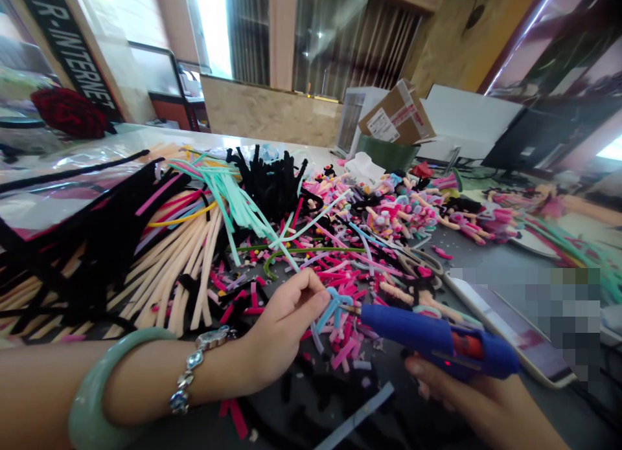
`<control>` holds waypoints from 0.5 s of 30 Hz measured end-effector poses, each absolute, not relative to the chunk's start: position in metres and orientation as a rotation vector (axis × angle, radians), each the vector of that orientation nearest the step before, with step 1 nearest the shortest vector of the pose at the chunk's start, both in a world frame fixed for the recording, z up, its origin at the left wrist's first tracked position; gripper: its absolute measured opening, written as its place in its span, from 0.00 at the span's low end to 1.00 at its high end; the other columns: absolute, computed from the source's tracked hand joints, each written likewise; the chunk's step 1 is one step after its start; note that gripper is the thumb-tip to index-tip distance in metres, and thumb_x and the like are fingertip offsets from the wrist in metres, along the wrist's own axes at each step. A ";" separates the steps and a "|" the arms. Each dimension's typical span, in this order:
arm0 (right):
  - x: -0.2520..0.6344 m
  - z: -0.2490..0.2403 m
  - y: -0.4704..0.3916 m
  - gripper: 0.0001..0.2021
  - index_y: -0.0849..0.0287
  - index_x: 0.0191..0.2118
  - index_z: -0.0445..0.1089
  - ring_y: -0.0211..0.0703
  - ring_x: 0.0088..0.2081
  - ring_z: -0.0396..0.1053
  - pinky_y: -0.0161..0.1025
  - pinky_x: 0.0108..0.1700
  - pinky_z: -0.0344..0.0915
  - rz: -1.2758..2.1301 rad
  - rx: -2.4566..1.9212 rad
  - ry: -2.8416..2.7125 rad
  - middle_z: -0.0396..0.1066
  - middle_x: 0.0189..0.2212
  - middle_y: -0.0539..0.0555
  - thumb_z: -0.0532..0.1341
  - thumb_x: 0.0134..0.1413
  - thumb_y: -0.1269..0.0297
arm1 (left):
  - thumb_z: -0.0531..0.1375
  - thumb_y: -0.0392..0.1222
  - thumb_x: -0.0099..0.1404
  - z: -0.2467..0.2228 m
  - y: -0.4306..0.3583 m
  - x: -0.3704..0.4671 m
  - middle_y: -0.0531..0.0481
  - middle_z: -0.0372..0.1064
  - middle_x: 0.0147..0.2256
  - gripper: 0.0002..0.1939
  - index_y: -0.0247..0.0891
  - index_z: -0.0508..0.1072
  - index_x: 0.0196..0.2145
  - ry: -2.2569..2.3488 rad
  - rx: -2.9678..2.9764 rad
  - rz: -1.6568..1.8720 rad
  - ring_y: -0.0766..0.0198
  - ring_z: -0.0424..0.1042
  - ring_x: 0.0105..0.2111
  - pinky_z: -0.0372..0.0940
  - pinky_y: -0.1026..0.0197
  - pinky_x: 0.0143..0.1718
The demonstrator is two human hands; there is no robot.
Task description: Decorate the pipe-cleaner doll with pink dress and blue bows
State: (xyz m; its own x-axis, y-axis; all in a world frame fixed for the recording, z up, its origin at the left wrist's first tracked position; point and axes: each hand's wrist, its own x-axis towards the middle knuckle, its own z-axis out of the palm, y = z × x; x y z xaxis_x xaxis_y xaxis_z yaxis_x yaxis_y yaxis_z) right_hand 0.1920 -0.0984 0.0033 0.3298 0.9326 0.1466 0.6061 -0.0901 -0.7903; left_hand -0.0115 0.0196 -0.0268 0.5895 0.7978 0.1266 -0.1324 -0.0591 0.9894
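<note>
My left hand, with a green bangle and a jewelled bracelet on its arm, pinches a small blue looped pipe cleaner piece. In my right hand is a blue glue gun, its metal nozzle pointing left, at or very near the blue loops. Whether the tip touches them I cannot tell. Beneath both hands lie many short pink pipe cleaner cuttings. Just beyond my left fingertips, a pale mint pipe cleaner slants over the pile.
Bundles of peach, black and mint pipe cleaners spread to the left. Small finished figures crowd the back right, near scissors. A phone lies right of the glue gun. A cardboard box stands behind.
</note>
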 end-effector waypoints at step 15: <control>0.197 -0.002 -0.100 0.12 0.56 0.27 0.68 0.40 0.21 0.66 0.32 0.20 0.64 0.625 -1.814 -1.412 0.67 0.16 0.48 0.64 0.45 0.53 | 0.53 0.42 0.68 -0.029 0.020 -0.012 0.57 0.52 0.25 0.11 0.37 0.60 0.28 0.600 1.453 0.851 0.69 0.51 0.26 0.50 0.63 0.29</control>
